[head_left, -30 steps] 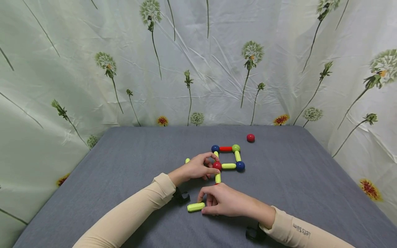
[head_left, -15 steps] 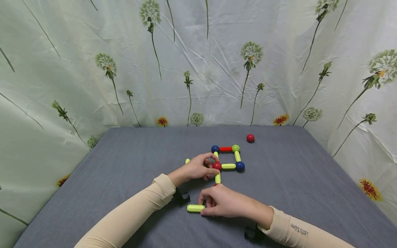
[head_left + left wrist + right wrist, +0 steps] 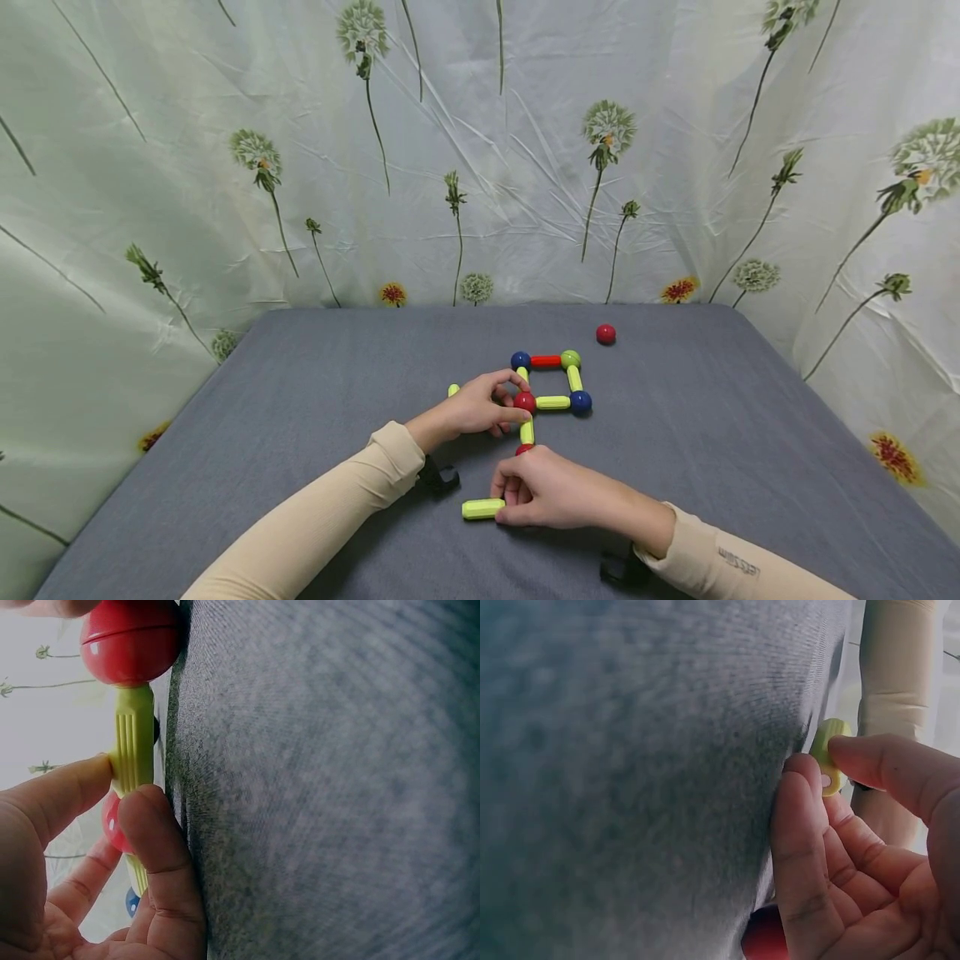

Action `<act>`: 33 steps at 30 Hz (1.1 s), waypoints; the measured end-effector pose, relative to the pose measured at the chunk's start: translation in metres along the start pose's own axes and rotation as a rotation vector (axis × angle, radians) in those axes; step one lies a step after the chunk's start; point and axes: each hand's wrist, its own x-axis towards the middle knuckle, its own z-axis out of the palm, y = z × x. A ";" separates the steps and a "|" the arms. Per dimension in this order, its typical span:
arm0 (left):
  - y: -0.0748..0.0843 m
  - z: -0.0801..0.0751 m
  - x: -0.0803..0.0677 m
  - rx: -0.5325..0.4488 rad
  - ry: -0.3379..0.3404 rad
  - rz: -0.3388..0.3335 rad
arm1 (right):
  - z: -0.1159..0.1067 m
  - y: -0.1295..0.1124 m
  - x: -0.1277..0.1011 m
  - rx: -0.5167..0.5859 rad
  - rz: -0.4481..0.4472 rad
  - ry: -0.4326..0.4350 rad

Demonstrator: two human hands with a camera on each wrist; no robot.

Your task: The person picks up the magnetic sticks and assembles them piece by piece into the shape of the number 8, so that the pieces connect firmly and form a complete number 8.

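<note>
In the head view my left hand (image 3: 472,407) holds a red ball (image 3: 526,402), a corner of a square of balls and magnetic rods. A lime rod (image 3: 527,431) runs from that ball toward me to a second red ball (image 3: 523,449), which my right hand partly hides. In the left wrist view, left fingertips touch this lime rod (image 3: 133,742) beside the red ball (image 3: 114,823). My right hand (image 3: 558,492) pinches the right end of a loose lime rod (image 3: 480,509). Its pale round end shows in the right wrist view, between thumb and finger on the lime rod (image 3: 829,750).
The square's other corners are two blue balls (image 3: 581,402) and a green ball (image 3: 571,359); a red rod (image 3: 546,361) forms its far side. Farther back lies a loose red ball (image 3: 606,334). Another lime rod (image 3: 453,389) peeks out behind my left hand. Grey cloth (image 3: 337,358) covers the table.
My right hand has shifted slightly right and toward me, drawing the loose lime rod along, and the rod lies less tilted. My left hand and the square have stayed in place.
</note>
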 end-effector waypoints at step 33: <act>0.001 0.001 -0.047 0.138 -0.112 0.075 | -0.042 0.031 -0.051 0.063 0.170 0.125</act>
